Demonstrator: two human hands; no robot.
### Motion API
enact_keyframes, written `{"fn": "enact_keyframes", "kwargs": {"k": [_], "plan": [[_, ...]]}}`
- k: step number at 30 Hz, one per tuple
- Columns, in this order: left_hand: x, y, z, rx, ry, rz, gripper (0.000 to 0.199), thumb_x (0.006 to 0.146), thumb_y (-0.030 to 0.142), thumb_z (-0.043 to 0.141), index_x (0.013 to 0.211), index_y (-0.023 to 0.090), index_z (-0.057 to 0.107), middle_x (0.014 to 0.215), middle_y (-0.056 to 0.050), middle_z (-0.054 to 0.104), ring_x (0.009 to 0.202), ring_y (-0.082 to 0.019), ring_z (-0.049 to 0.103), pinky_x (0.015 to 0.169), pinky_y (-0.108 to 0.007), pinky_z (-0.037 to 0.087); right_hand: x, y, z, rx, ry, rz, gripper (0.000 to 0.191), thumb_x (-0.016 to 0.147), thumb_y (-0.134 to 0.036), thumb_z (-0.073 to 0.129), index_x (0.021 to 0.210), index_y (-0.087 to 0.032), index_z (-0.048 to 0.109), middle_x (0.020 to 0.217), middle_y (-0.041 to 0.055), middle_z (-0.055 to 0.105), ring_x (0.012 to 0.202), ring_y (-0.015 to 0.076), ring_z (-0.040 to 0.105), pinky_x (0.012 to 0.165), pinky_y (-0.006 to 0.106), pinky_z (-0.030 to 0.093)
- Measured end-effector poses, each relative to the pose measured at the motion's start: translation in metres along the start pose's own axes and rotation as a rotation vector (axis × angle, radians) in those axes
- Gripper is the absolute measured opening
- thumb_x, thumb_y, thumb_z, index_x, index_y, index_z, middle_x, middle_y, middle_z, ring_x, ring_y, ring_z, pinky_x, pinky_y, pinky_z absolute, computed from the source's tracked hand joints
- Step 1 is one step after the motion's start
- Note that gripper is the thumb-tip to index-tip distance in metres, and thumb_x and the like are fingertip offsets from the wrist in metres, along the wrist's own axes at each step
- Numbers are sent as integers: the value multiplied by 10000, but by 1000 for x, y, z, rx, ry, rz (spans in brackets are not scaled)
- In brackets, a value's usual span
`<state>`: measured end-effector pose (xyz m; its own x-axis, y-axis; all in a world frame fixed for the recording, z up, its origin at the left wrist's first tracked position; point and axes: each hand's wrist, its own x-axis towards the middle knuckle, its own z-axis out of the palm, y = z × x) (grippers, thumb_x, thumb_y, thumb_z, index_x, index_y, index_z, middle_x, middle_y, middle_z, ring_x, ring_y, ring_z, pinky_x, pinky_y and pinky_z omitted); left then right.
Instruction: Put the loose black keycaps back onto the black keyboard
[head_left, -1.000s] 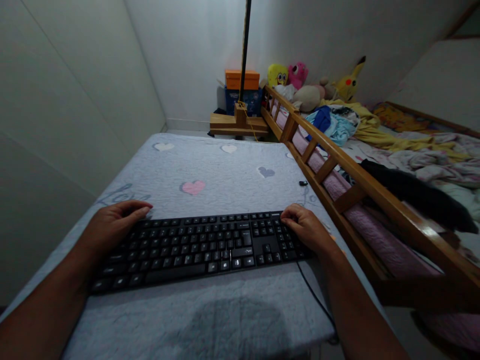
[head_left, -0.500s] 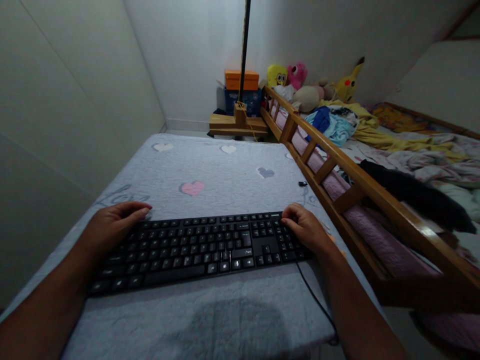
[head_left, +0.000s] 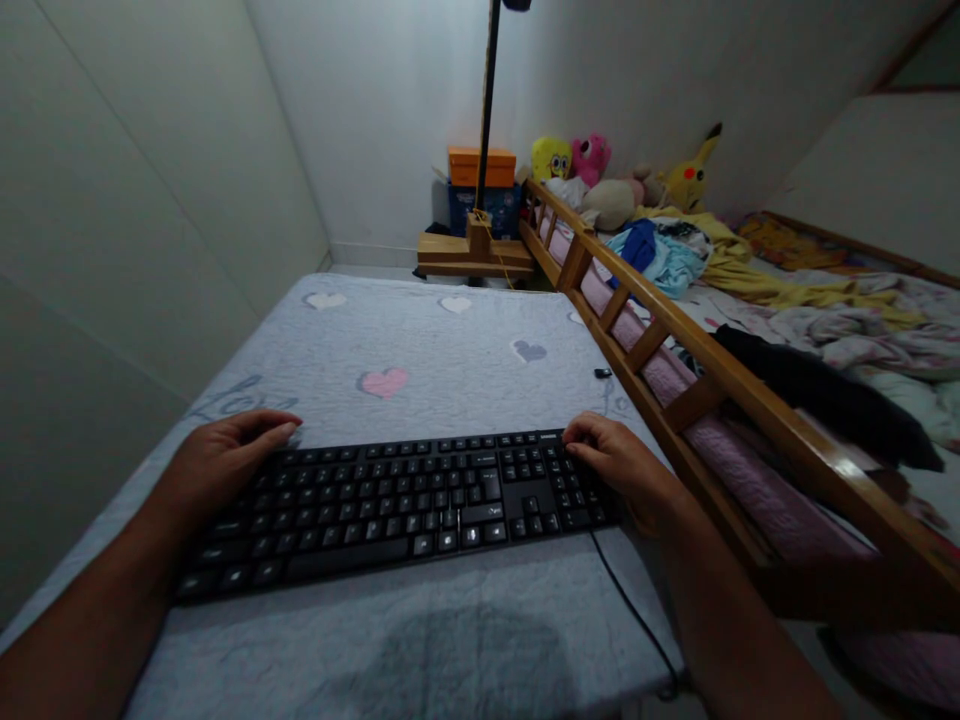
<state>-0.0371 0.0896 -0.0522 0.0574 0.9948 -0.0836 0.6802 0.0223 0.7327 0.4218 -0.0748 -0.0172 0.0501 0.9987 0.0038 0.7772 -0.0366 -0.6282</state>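
Observation:
A black computer keyboard lies across the light blue cloth with white, pink and grey hearts. Around its left end, my left hand is closed, thumb and fingers near the far left corner. My right hand grips the right end beside the number pad, with thumb and fingertips at the far corner. Parts of both ends are hidden under the hands. A black cable runs from the near right side of the keyboard to the cloth's front edge. Beyond my right hand lies a small dark object, its kind unclear.
A wooden bed rail runs along the right, with clothes and bedding behind it. Plush toys sit at the bed's far end. Past the cloth stand a wooden stand base with a pole and an orange box.
The view has shifted slightly, so the scene sits a little lower. Both hands stay at the keyboard's ends, and its position on the cloth looks nearly the same.

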Motion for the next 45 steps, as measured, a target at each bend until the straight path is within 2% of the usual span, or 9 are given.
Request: {"fn": "enact_keyframes", "kwargs": {"k": [2, 6, 9, 15, 26, 34, 38, 41, 45], "plan": [[0, 1, 0, 13, 4, 1, 520, 645, 603, 647, 952, 193, 740, 979, -63, 768, 934, -288, 680, 826, -348, 497, 9, 11, -16, -39, 4, 21, 118, 831, -215, 550, 827, -204, 668, 844, 22, 671, 799, 178, 615, 734, 282, 453], [0, 1, -1, 20, -9, -2, 528, 644, 606, 639, 960, 196, 740, 994, -63, 767, 951, -290, 675, 847, -356, 486, 40, 42, -52, -351, 276, 129, 135, 813, -233, 580, 832, -185, 705, 874, 53, 695, 825, 194, 624, 766, 293, 455], [1, 1, -1, -1, -11, -10, 532, 626, 612, 645, 941, 193, 740, 985, -68, 766, 955, -300, 672, 862, -368, 484, 64, 64, -64, -441, 366, 190, 167, 812, -209, 571, 846, -165, 729, 928, 102, 681, 910, 237, 598, 839, 343, 430], [-1, 4, -1, -11, -15, -28, 550, 617, 628, 651, 952, 201, 739, 988, -64, 765, 963, -303, 674, 862, -368, 480, 86, 91, -48, -531, 435, 253, 262, 781, -192, 606, 988, -216, 764, 1151, 130, 612, 1082, 325, 478, 879, 429, 367], [0, 6, -1, 3, 3, -38, 540, 595, 629, 648, 914, 204, 742, 953, -66, 767, 926, -303, 676, 828, -369, 492, 96, 110, -40, -561, 442, 203, 193, 763, -217, 650, 913, -247, 769, 1127, 111, 590, 1092, 332, 433, 866, 442, 361], [-1, 7, -1, -7, 3, -11, 514, 600, 610, 650, 907, 208, 743, 979, -66, 768, 978, -309, 671, 891, -385, 487, 85, 77, -46, -518, 407, 125, 163, 771, -218, 651, 905, -222, 744, 1135, 124, 624, 1112, 339, 498, 933, 475, 397], [0, 4, 0, -11, -8, -13, 525, 611, 614, 649, 929, 206, 740, 990, -66, 767, 985, -309, 668, 889, -386, 486, 52, 36, -49, -213, 230, -14, 162, 826, -244, 600, 938, -217, 713, 974, 63, 705, 925, 232, 633, 890, 378, 464], [2, 2, -1, 4, -4, -11, 536, 605, 617, 642, 928, 201, 740, 979, -69, 765, 978, -313, 664, 898, -395, 477, 19, 10, -43, -90, 121, -55, 138, 812, -255, 621, 919, -223, 704, 960, 39, 721, 917, 214, 655, 871, 345, 479], [0, 4, 0, -4, 3, -6, 539, 609, 611, 645, 935, 193, 743, 984, -73, 766, 966, -309, 669, 920, -404, 472, -7, 0, -26, -65, 80, -58, 120, 787, -189, 632, 884, -217, 697, 942, 39, 708, 926, 209, 644, 890, 347, 472]]}}
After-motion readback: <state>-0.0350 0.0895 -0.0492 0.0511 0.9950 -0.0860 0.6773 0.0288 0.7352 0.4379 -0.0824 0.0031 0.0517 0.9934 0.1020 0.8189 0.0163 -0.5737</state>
